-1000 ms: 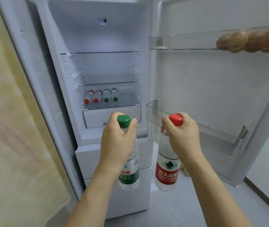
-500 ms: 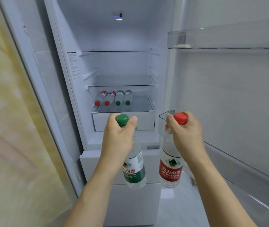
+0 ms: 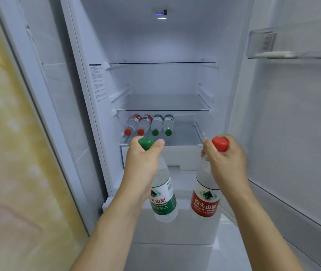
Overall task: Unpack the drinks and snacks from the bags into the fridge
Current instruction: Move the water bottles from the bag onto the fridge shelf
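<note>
Two clear plastic water bottles hang from your hands in front of the open white fridge (image 3: 155, 45), and the move ahead turns on how they lie against the four bottles (image 3: 149, 125) already resting on the lowest glass shelf (image 3: 185, 133). Your left hand (image 3: 142, 165) has its fingers and thumb curled round the neck of the green-capped, green-labelled bottle (image 3: 162, 194), which hangs cap up with its base swung slightly toward the fridge's right side. Your right hand (image 3: 226, 165) grips the neck of the red-capped, red-labelled bottle (image 3: 205, 194) the same way, its long axis near vertical. Both sit just in front of and below that shelf's front edge, the left one nearer the stored row. The stored bottles lie flat, long axes running front to back, caps pointing out toward you, two red beside two green. The free space on the shelf is to the right of that row, so your right hand looks better placed for it. To match the row, I judge you would tip each bottle from upright to lying, base leading inward and cap facing you.
</note>
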A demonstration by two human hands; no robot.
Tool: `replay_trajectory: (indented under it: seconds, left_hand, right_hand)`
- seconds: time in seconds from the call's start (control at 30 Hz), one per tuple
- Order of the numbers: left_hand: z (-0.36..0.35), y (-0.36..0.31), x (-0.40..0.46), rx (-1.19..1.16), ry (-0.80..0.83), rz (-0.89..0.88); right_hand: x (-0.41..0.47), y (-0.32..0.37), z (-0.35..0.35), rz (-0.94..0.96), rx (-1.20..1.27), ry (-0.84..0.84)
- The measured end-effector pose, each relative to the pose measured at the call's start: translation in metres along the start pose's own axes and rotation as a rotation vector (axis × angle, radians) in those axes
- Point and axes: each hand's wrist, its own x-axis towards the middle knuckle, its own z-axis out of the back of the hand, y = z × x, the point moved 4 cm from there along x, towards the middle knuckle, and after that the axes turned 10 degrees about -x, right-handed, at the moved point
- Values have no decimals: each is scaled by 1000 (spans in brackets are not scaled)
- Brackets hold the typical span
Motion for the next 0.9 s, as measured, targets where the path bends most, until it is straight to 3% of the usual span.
replay_trajectory:
  seconds: [0.37,0.67,0.9]
  left_hand:
    - [6,18,113,-90,31,119]
    - [-29,38,168,-163,38,13]
    - [-58,54,205,-187,94,-118]
  right_hand:
    - [66,-4,-70,-22,38,-161]
    - [118,-32,-92,-40,32,-418]
    - [151,-46,-107,39,173,-628]
